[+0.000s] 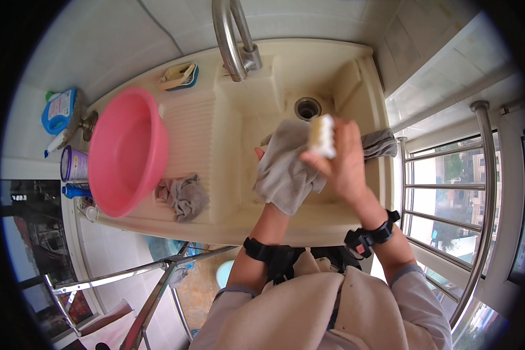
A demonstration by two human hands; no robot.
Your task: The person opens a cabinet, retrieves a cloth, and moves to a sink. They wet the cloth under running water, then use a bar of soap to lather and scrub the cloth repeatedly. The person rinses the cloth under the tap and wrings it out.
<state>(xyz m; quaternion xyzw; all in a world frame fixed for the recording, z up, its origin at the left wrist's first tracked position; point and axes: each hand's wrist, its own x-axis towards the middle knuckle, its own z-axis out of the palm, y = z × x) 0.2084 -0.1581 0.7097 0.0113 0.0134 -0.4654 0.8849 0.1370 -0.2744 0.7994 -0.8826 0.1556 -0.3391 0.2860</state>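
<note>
A damp-looking grey cloth (284, 166) lies over my left hand (259, 153) and hangs down to the wrist, above the sink basin (240, 183). Only a fingertip shows at the cloth's left edge; the other fingers are hidden under it. My right hand (345, 162) grips a small scrubbing brush (321, 136) with white bristles and a tan body, blurred. It is held just over the right side of the cloth. From the steel faucet (232, 48) behind, a thin trickle of water seems to fall into the basin, near the drain (308, 108).
Left of the basin, a pink plastic tub (129, 153) leans on the ribbed washboard (188, 131), beside a crumpled grey cloth (184, 197). A soap dish (179, 76) sits at the back. Another dark grey cloth (378, 143) hangs over the right rim, near metal window bars (485, 175).
</note>
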